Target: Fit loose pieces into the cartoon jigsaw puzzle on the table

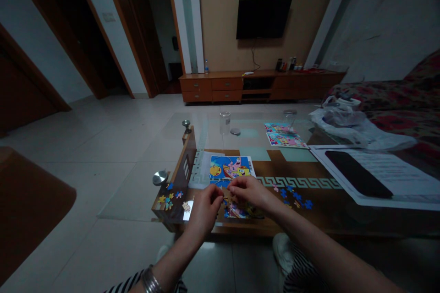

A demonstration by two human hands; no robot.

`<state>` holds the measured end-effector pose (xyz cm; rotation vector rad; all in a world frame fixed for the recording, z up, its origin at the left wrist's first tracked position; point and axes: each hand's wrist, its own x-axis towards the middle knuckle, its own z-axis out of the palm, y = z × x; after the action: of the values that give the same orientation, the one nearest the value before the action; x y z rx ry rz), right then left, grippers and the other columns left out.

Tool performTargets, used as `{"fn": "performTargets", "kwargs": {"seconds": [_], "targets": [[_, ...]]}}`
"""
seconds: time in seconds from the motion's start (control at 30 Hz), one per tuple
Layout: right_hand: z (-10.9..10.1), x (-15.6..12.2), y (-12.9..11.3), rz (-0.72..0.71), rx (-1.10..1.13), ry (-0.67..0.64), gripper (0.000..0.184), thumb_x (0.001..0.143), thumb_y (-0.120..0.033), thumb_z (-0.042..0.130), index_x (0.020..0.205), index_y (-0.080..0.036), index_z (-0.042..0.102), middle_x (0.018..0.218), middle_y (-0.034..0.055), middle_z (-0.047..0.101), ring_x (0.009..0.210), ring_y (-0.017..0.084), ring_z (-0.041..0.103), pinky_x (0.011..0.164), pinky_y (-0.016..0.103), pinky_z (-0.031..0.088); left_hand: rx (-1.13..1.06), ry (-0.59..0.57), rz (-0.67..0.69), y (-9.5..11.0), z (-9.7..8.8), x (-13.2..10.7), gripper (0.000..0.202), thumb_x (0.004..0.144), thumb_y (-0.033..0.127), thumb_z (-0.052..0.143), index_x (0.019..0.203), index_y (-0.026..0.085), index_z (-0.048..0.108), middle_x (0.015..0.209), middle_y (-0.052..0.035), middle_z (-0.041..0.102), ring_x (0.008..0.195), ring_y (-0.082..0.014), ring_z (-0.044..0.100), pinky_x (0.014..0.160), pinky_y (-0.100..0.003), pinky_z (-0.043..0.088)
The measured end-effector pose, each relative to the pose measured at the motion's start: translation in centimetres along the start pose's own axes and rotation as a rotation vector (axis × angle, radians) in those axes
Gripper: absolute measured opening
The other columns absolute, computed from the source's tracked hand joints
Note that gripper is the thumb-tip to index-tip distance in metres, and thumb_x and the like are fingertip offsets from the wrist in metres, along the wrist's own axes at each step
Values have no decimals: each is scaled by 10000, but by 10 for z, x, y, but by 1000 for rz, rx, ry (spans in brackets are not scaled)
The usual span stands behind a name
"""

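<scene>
Head view: left hand and right hand pinch closed over a jigsaw puzzle, grip hidden.

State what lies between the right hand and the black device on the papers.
The head view shows loose blue jigsaw pieces on the glass-topped table's brown panel, between the right hand and the black device.

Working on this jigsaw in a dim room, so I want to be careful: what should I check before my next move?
Left hand and right hand over the jigsaw puzzle: ok.
Piece held between the hands: cannot tell, the fingers hide that spot.
Loose pieces within reach: ok, a left group and a right group.
Printed picture sheet visible on the glass tabletop: ok.
Light on the work: not ok, the room looks dim.
</scene>
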<state>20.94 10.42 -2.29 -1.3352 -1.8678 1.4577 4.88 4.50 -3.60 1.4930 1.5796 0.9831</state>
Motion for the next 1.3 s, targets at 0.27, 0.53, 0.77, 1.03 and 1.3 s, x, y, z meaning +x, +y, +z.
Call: {"fn": "performTargets", "kwargs": {"seconds": [0.27,0.53,0.77,1.03,1.3], "targets": [[2,0,4,-60,-220,58,192,745,-11,537,705,-153,659,582,-20,579,531,99,493,517,203,373,88,0,23,-4,4,-1,99,749,108,552,692,188,559,665,33,578,668,-135,546,627,-231,378],[0,-1,6,-96,-384,96,205,707,-3,568,715,-154,707,694,28,681,660,141,573,613,234,396,218,8,77,-7,13,4,133,740,72,593,778,178,664,798,-24,681,792,-183,591,734,-290,407],[0,-4,5,-104,-409,89,209,722,-23,570,739,-166,721,718,27,699,656,141,585,608,235,405,312,22,145,-9,17,3,168,760,72,571,771,196,684,805,-27,684,821,-199,586,756,-313,408],[0,-6,0,-95,-416,79,236,716,0,557,754,-163,725,731,26,703,665,139,584,612,229,401,368,32,180,-13,19,4,168,775,70,557,785,184,680,817,-44,682,832,-206,586,774,-315,420],[1,-9,-4,-100,-418,79,211,733,-13,568,754,-146,731,719,37,703,650,140,586,588,225,392,431,16,206,-16,20,5,177,802,77,528,808,185,668,841,-46,678,867,-216,579,801,-326,416]]}}
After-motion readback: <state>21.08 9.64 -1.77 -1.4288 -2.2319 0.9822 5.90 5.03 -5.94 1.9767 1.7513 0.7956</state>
